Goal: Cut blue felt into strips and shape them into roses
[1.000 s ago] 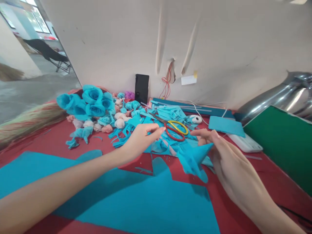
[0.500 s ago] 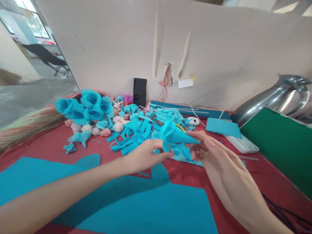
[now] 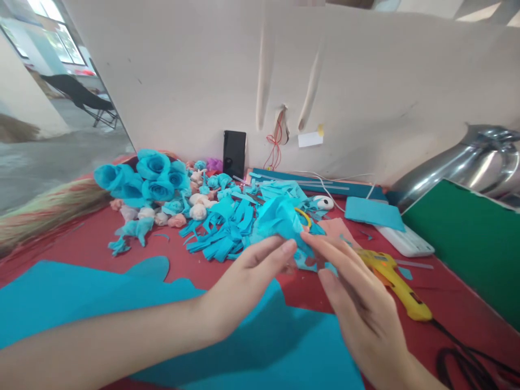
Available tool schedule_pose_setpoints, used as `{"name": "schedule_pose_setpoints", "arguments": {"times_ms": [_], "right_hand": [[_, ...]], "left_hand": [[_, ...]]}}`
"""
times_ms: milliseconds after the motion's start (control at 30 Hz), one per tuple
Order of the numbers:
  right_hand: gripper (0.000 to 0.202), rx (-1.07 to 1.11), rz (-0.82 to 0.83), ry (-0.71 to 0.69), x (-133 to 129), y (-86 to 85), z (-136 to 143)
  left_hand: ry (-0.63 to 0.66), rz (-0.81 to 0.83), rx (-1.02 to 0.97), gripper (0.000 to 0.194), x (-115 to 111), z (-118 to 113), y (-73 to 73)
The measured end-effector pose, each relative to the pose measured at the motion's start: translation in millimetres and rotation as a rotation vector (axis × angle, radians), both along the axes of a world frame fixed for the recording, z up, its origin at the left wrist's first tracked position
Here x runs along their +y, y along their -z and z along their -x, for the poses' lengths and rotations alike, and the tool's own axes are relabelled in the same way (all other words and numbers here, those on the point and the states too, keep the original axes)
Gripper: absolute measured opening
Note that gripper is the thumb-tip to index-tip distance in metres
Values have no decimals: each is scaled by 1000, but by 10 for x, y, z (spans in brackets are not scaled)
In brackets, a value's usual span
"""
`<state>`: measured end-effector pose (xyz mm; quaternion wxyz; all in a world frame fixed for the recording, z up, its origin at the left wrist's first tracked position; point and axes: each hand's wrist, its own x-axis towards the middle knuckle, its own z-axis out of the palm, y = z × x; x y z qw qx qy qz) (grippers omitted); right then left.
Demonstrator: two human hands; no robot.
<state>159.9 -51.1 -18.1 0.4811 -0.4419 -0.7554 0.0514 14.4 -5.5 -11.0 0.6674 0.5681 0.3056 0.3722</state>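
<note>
A bright blue crepe-paper flower (image 3: 282, 214) with ruffled petals sits between my two hands. My left hand (image 3: 247, 279) holds it from below and from the left, thumb on the near side; its lower part is hidden behind the fingers. My right hand (image 3: 361, 295) is at the flower's right side, its fingertips touching or very near the petals. Its fingers are stretched and apart, with nothing visible between them. Under my hands lies a large blue paper sheet (image 3: 203, 352). Cut blue paper strips (image 3: 221, 227) are heaped behind the flower.
Finished blue paper roses (image 3: 152, 165) and small pink and white rosettes (image 3: 176, 220) crowd the left. A yellow glue gun (image 3: 400, 284) with a black cord lies right. A phone (image 3: 234, 153) leans on the wall. A green board (image 3: 467, 244) and metal jug (image 3: 450, 154) stand right.
The flower has turned: its cone tip, which pointed right at my right hand's fingers, is now hidden. My right hand has shifted slightly, showing the glue gun. My left thumb has come up.
</note>
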Motion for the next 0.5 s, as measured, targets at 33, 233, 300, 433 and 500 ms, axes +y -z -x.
{"name": "schedule_pose_setpoints", "arguments": {"times_ms": [33, 233, 300, 433, 500], "right_hand": [[42, -32, -7, -19, 3, 22, 8], [68, -66, -75, -12, 40, 146, 27], [72, -38, -75, -8, 91, 157, -18], [70, -88, 4, -57, 205, 100, -165], [63, -116, 140, -117, 221, 55, -223]], "left_hand": [[-22, 28, -22, 31, 1, 0, 16], [-56, 105, -97, 37, 59, 34, 69], [-105, 75, -92, 35, 86, 55, 63], [-157, -58, -78, 35, 114, 79, 1], [-111, -179, -28, 26, 111, 85, -41]]}}
